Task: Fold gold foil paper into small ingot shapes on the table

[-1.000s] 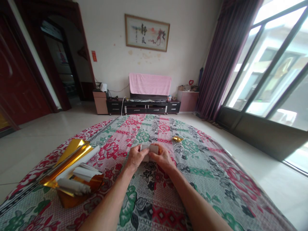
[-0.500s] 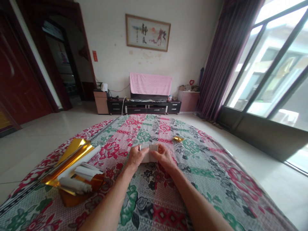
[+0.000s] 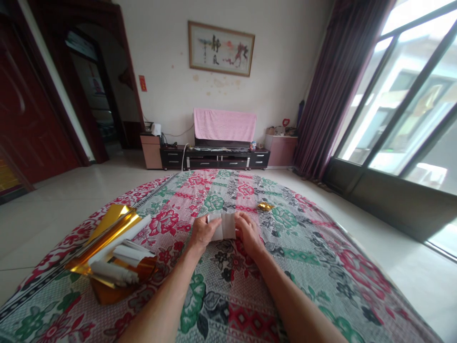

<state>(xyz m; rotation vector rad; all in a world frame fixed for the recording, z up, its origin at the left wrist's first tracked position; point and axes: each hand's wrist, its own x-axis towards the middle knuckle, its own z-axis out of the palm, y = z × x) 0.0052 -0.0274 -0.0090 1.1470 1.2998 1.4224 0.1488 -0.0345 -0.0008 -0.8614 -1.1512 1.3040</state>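
A small piece of white paper (image 3: 225, 226) with a crease down it is held up between my hands, just above the patterned cloth. My left hand (image 3: 204, 232) grips its left side, thumb across the front. At its right edge is my right hand (image 3: 249, 232), fingers curled behind or along the edge and closed on the paper. Beyond my right hand lies a small folded gold piece (image 3: 265, 206). To the left rest gold foil sheets (image 3: 116, 226) with rolled white-backed papers (image 3: 130, 255) on top.
The floral cloth (image 3: 193, 295) covers a round-edged surface in front of me. Past it stand a black low cabinet (image 3: 205, 163), a pink cloth (image 3: 224, 125) over a screen, and side cabinets. A purple curtain (image 3: 332, 85) and windows are on the right.
My right thumb has moved off the front of the paper towards its right edge, so more of the white paper shows. The view has shifted slightly.
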